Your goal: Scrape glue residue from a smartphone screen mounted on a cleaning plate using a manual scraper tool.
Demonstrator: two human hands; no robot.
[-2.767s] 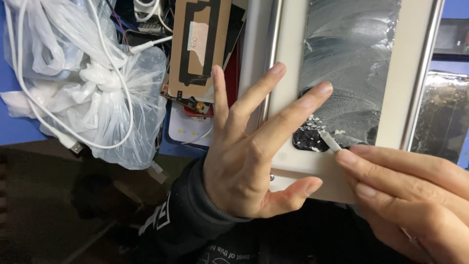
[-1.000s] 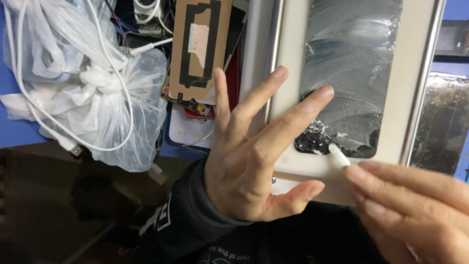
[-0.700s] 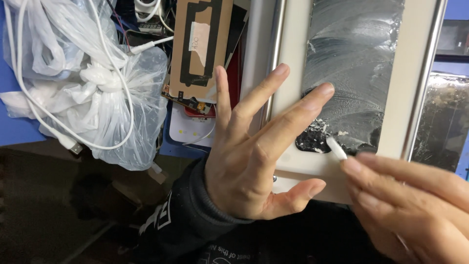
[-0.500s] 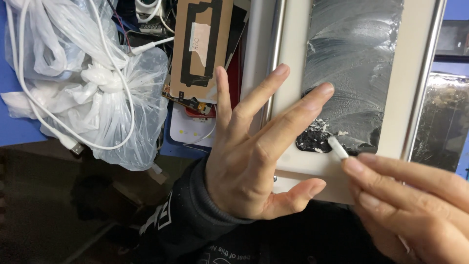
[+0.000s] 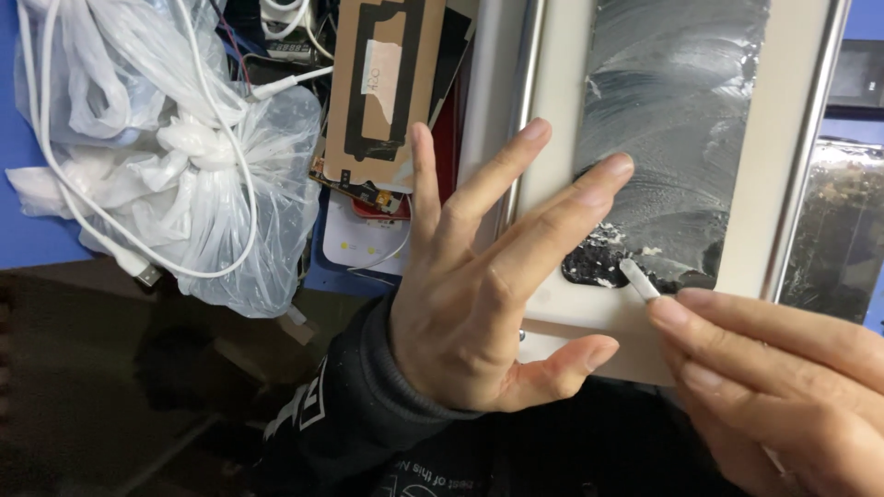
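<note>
Left hand (image 5: 479,313) flat on pale panel (image 5: 552,304); right hand (image 5: 783,387) pinching white tool (image 5: 638,279) at corner

Your left hand (image 5: 479,313) is bare, with no glove, ring or watch, and its nails are trimmed short. A black sleeve (image 5: 345,428) of soft knit fabric covers your left forearm, ending in a ribbed cuff at the wrist, with white printed lettering and block shapes along it. Your right hand (image 5: 783,387) is bare too, nails short and plain; its wrist lies outside the view.
</note>
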